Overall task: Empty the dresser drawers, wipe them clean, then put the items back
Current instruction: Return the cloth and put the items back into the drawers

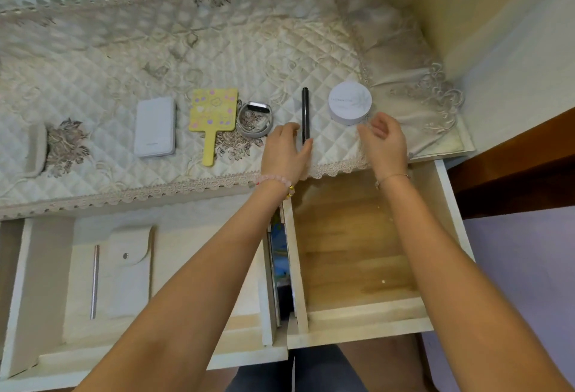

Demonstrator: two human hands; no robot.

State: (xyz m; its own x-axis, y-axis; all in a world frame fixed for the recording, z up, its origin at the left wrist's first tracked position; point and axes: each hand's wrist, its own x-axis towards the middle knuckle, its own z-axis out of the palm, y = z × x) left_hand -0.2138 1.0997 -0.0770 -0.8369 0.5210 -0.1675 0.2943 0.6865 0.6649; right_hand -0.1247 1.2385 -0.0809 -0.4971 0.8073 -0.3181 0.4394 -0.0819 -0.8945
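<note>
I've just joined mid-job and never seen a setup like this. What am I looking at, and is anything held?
No machine here: a person works with two bare hands, and the one picture comes from a camera on their head, looking down. The left hand rests on the quilted cream cloth over the dresser top, thumb touching a slim black pen; the right hand hovers beside a round white compact, fingers loosely curled, holding nothing. Also there: a yellow hand mirror, a grey wristband, a white rectangular power bank. Below, the right drawer and left drawer stand open; the left holds a white snap pouch and thin metal stick.
</note>
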